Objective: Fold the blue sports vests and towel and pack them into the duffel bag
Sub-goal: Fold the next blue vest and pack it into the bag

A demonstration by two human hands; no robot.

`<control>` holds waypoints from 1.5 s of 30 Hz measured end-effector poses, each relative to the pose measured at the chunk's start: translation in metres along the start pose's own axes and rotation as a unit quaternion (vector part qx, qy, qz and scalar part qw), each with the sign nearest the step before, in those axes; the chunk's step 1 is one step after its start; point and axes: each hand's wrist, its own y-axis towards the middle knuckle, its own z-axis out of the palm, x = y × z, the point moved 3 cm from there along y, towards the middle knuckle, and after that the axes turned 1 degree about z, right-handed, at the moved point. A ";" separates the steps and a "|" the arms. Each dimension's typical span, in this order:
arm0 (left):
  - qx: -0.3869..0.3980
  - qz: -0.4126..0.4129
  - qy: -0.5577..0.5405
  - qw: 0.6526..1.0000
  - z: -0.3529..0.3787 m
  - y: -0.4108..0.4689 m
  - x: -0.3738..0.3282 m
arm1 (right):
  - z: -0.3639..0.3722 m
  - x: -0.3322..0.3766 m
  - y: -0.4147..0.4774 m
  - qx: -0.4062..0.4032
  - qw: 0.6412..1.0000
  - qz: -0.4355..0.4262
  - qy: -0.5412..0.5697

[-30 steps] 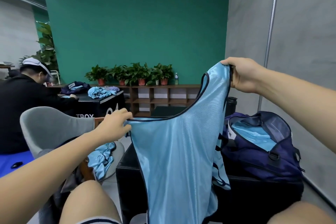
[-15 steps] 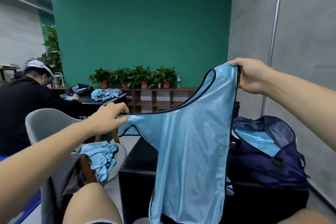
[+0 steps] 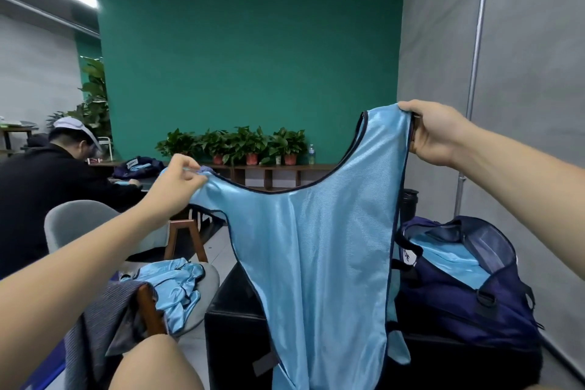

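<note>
A shiny light-blue sports vest with dark trim hangs spread in the air in front of me. My left hand pinches its left shoulder strap. My right hand grips the right strap, held higher. An open navy duffel bag sits on a black box at the right, with light-blue fabric folded inside. Another crumpled blue vest lies on a grey chair seat at lower left.
The black box stands right before my knees. A grey chair with a grey garment draped over it is at left. A person in black sits at a table beyond. A shelf with potted plants lines the green wall.
My left hand moved left and up, pulling the vest's left strap outward, so the vest now hangs spread wide. My right hand kept its grip.
</note>
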 end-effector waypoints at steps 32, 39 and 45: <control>0.023 0.057 -0.300 0.952 -0.099 0.045 -0.123 | 0.008 0.030 0.004 -0.050 0.973 -0.171 -0.147; 0.020 0.014 -0.239 0.971 -0.057 0.074 -0.077 | -0.002 -0.015 0.042 -0.097 0.972 -0.143 -0.158; 0.031 -0.024 -0.175 0.984 -0.003 0.125 -0.014 | -0.009 -0.077 0.110 -0.117 0.971 -0.084 -0.189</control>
